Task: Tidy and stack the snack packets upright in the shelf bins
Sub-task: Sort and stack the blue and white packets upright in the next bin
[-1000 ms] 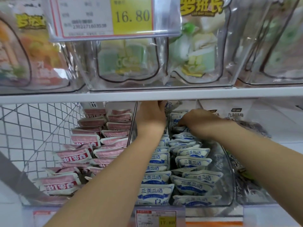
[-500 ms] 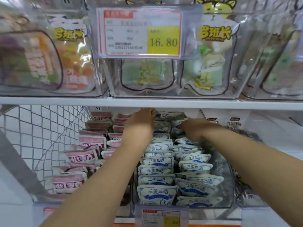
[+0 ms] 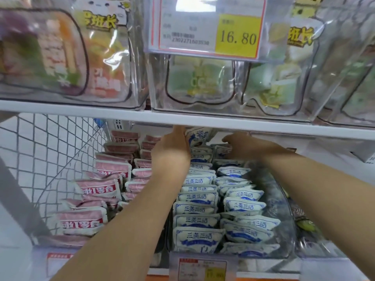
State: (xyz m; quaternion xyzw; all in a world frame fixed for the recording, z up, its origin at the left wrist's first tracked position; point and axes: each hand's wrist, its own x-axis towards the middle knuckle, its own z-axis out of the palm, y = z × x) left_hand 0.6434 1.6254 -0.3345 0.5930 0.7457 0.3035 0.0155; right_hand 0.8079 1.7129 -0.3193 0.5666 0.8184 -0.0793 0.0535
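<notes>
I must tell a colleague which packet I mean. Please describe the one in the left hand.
Find the white shelf; below it stands the clear bin of blue-and-white packets. At its back the left hand grips one packet: unlike its neighbours in rows, it is raised and tilted.

Blue-and-white snack packets [image 3: 197, 199] printed with blue Chinese characters stand in two front-to-back rows in a clear plastic bin [image 3: 284, 211]. The left row is fairly upright, while the right row leans and overlaps unevenly. At the back, a raised packet [image 3: 197, 135] is tilted, gripped by the left hand [image 3: 172, 148]. In the neighbouring space to the left, pink snack packets [image 3: 97, 188] lean loosely.
</notes>
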